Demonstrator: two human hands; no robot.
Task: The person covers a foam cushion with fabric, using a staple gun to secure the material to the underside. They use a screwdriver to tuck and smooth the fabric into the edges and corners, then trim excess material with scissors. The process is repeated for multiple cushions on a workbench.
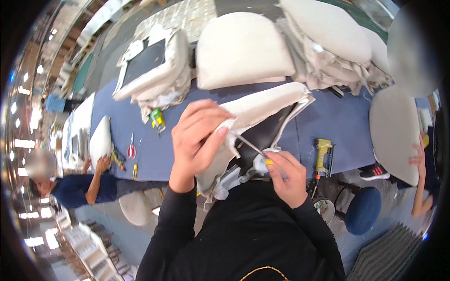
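Note:
In front of me, an upholstered seat cushion (272, 107) with off-white fabric is tipped up, showing its black underside (262, 131). My left hand (199, 138) pinches a folded flap of its fabric (228, 123) at the near left corner. My right hand (288, 178) grips a thin metal-shafted tool (249, 144), which looks like a screwdriver with some yellow at the handle. Its shaft points up and left, toward the flap; the tip lies close to my left fingers, and I cannot tell if it touches the fabric. Loose fabric hangs over the table edge near my waist.
A yellow staple gun (323, 157) lies at right on the blue table (187, 105). Red-handled scissors (131, 150), a yellow-handled tool (135, 171) and a green-yellow packet (158, 121) lie left. Pale cushions (243, 51) line the far side. Co-workers handle cushions at both sides; a blue stool (363, 210) stands right.

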